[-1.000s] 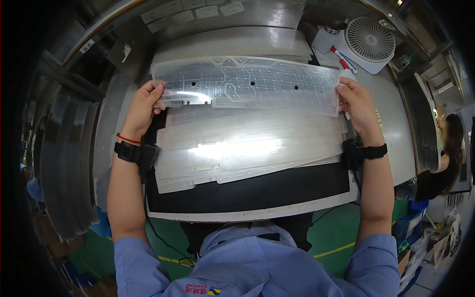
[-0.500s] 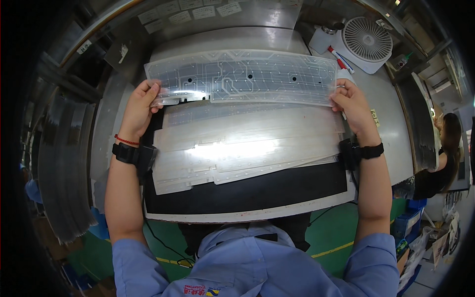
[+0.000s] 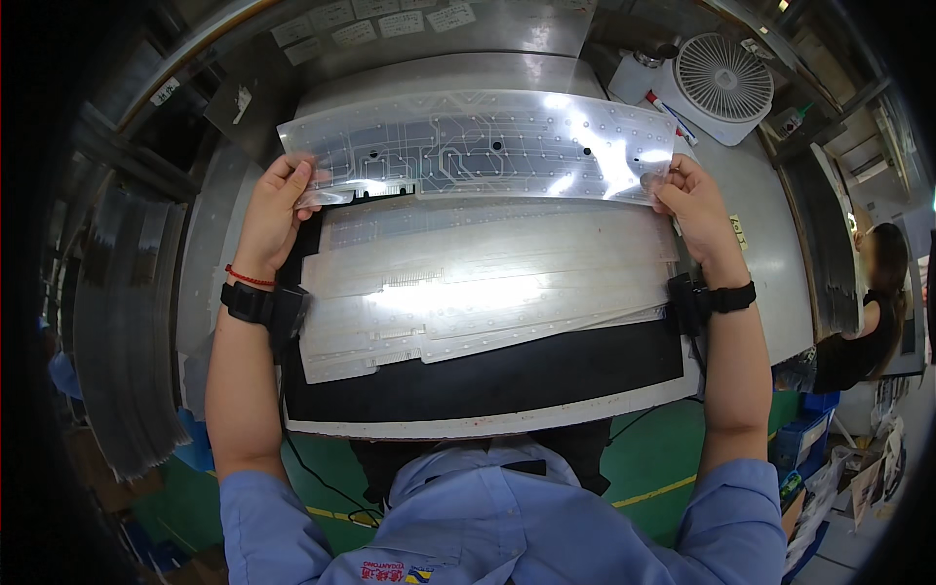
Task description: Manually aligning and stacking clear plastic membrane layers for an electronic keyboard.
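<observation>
A clear keyboard membrane sheet point(image 3: 468, 146) with printed silver traces and a few black dots is stretched between my two hands. My left hand point(image 3: 285, 190) pinches its lower left corner, thumb on top. At the lower right corner, my right hand point(image 3: 688, 195) grips it the same way. Bright glare lies over the sheet's right half. Nearer to me, a loose stack of similar translucent sheets point(image 3: 546, 253) rests on a black mat point(image 3: 546, 375), partly below the held sheet. The stack's far part is hidden behind the held sheet.
A white fan point(image 3: 723, 78), a bottle point(image 3: 636, 76) and red and blue markers point(image 3: 673, 117) are at the back right of the metal table point(image 3: 770, 244). Tall stacks of sheets point(image 3: 127, 322) stand at the left. Another person point(image 3: 873, 322) sits at the far right.
The held sheet has tilted and flexed a little, its far edge shifting up. Strong glare now shows on its right half. Both hands keep their grip almost in place.
</observation>
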`<state>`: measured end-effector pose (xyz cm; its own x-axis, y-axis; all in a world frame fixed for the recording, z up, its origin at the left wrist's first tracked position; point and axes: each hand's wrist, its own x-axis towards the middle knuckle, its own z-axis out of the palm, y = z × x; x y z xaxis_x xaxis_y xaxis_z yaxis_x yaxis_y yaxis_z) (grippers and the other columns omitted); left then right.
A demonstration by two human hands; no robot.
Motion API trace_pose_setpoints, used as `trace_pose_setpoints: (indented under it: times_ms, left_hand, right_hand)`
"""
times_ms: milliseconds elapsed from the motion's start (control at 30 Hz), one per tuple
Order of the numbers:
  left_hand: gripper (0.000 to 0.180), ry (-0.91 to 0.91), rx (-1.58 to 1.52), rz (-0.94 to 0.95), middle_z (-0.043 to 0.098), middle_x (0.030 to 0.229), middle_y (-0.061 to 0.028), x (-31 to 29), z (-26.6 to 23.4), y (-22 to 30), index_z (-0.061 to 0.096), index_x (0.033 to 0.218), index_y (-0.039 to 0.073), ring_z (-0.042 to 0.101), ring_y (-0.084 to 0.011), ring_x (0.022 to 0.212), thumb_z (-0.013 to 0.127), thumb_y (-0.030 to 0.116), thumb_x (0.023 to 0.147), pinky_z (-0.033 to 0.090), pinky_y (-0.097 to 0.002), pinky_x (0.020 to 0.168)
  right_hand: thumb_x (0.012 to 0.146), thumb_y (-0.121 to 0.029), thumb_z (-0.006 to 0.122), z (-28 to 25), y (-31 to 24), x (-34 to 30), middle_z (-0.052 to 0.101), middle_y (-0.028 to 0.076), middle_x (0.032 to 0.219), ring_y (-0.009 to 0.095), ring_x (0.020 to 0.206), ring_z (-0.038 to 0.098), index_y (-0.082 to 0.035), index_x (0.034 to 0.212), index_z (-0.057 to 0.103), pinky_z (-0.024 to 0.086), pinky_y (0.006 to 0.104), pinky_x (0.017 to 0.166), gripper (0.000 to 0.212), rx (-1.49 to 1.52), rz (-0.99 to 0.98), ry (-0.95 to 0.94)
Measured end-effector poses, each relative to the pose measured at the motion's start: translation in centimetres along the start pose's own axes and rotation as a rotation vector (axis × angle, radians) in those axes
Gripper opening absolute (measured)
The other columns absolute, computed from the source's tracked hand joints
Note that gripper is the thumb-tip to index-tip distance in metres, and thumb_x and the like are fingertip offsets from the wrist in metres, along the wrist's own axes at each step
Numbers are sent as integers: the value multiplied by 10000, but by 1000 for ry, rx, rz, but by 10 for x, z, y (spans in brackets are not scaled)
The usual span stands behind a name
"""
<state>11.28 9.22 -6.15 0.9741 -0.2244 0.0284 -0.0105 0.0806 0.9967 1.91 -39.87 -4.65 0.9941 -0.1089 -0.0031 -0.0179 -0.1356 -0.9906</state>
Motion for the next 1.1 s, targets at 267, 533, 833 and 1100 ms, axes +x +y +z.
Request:
trace_pose_setpoints:
  times_ms: [267, 533, 833, 1100]
  left_hand:
    - [190, 17, -9, -4, 645, 925, -48, -2, 2, 2, 564, 1101, 35, 513, -27, 645, 511, 182, 994, 401, -146, 528]
    - [183, 14, -11, 6, 647, 933, -51, -2, 2, 2, 564, 1087, 46, 520, -26, 655, 511, 196, 995, 401, -144, 526]
    - [185, 12, 0, 5, 647, 934, -50, -1, 1, 2, 566, 1080, 50, 526, -28, 657, 513, 206, 995, 408, -143, 526]
    - [190, 25, 8, -2, 643, 927, -47, -2, 2, 3, 565, 1080, 51, 522, -32, 652, 515, 213, 995, 409, -147, 525]
  right_hand:
    - [856, -10, 561, -5, 1, 1, 582, -17, 759, 53, 653, 493, -33, 954, 592, 398, 197, 612, 105, 15, -33, 0]
    - [852, 8, 562, 3, -6, -2, 590, -7, 786, 52, 671, 500, -11, 985, 578, 392, 196, 615, 136, 54, -46, 61]
    - [845, -37, 660, 1, -5, 0, 605, -16, 785, 38, 660, 503, -15, 1005, 581, 389, 186, 619, 180, 37, -45, 60]
    - [842, -5, 632, 2, -8, -2, 627, -4, 815, 41, 693, 522, 3, 1041, 570, 395, 184, 637, 209, 65, -51, 68]
